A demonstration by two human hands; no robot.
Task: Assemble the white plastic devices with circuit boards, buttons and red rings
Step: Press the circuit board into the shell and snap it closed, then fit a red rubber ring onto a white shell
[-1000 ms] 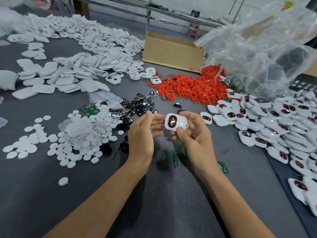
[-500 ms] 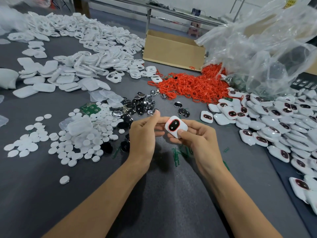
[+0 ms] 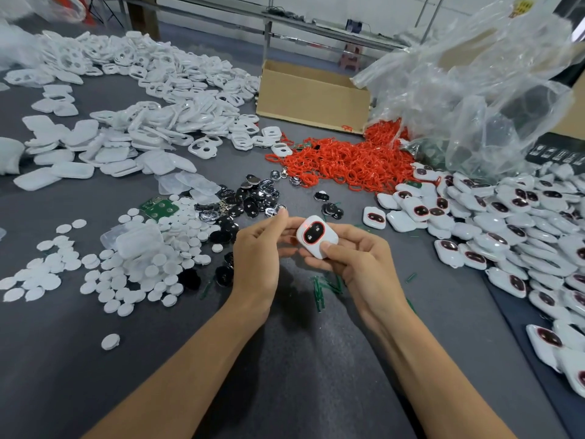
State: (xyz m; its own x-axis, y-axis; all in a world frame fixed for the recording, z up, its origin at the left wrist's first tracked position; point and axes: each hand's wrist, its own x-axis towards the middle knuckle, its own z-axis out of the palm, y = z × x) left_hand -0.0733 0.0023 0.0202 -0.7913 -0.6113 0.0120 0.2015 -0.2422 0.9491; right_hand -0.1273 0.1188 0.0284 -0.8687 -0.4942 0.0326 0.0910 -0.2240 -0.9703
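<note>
White shells (image 3: 152, 99) make the largest heap, spread over the far left of the worktop (image 3: 95, 359), all unbuilt. Judgement: a great many units are left to do.
Finished devices (image 3: 512, 223), white with dark red-rimmed faces, are piled along the right side, so a sizeable batch is done.
Red rings (image 3: 348, 160) are heaped at centre back, between those two piles.
White discs (image 3: 133, 267) are scattered at near left, with black buttons (image 3: 253, 198) just beyond them. One green circuit board (image 3: 158, 207) lies at the discs' far edge. Stock of every part is on hand.

Current unit: device (image 3: 316, 237) held clear of the worktop, face towards me.
Left hand (image 3: 256, 255) pinches its left edge. Right hand (image 3: 357, 264) curls under it, thumb pressed on the lower right corner.
Ring and black button look seated and the shell looks closed. I judge this one is at the final squeeze or check and belongs next on the finished pile.

Surface: dark grey, cloth-like covering, with small green slivers (image 3: 319, 289) scattered under my hands.
Clear plastic bag (image 3: 474, 90) is slumped at far right, and a cardboard box (image 3: 313, 96) stands beside it at the back edge.
Behind runs a metal rail (image 3: 332, 31). Further detail is too small to read.
</note>
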